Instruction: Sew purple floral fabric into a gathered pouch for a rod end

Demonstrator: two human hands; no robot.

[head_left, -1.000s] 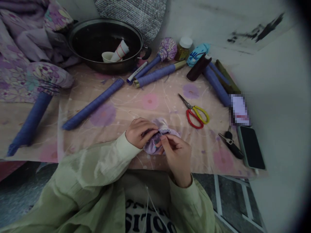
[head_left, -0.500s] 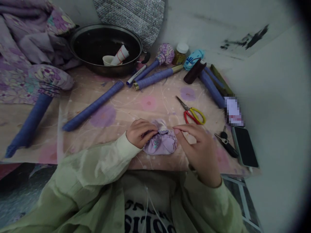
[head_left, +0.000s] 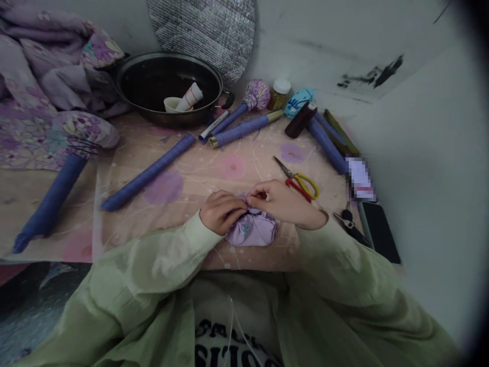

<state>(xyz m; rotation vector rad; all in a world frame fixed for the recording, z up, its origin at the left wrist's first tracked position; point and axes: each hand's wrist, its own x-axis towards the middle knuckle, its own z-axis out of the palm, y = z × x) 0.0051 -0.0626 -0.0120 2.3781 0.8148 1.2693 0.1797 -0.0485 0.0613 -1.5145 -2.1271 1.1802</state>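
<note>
A small bundle of purple flowered cloth point(head_left: 252, 230) lies on the table in front of me, its top edge gathered and folded. My left hand point(head_left: 222, 210) is closed, pinching the gathered edge from the left. Over the top of the bundle, my right hand point(head_left: 280, 203) is pinched with thumb and forefinger together, close to the left fingertips. What lies between those right fingertips is too small to make out. Just beyond the right hand are scissors point(head_left: 296, 177) with one red and one yellow handle.
Blue wrapped rods point(head_left: 148, 173) lie across the flowered tablecloth point(head_left: 202, 188). A black pan point(head_left: 133, 104) holding a white cup point(head_left: 173, 105) stands at the back. Behind the marker point(head_left: 214, 126) are a jar point(head_left: 280, 96) and dark spool point(head_left: 301, 121). Keys point(head_left: 346, 220) and a phone point(head_left: 379, 232) lie right.
My right hand has come leftward from beside the bundle to its gathered top, and its fingers have closed. The left hand keeps its pinch. The view has shifted slightly.
</note>
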